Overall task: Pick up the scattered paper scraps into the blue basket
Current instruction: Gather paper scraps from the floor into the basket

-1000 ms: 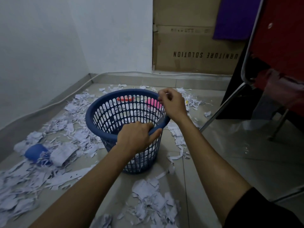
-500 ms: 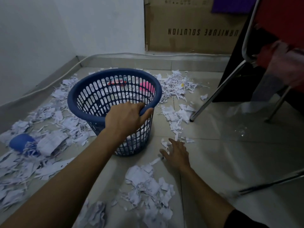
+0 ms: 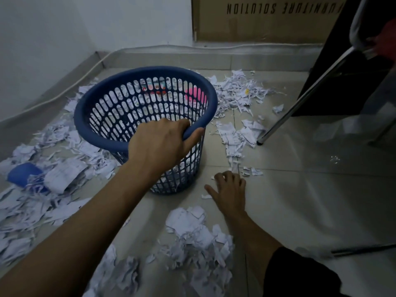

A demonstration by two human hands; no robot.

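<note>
Mid-gather: my left hand grips the blue basket rim while my right hand, fingers spread flat, holding nothing, must next pinch the paper scraps at its fingertips.

hands: 2 | blue basket: 1 | paper scraps: too many to count

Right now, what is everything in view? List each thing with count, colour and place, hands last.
blue basket: one, dark blue, centre floor, tilted.
paper scraps: many, white, strewn around the basket, some inside it.
blue object: one, left, among scraps.
cardboard box: one, brown, against the far wall.
chair leg: one, metal, right.
left hand: grips the basket's near rim.
right hand: on the floor beside the basket, fingertips at small scraps.
</note>
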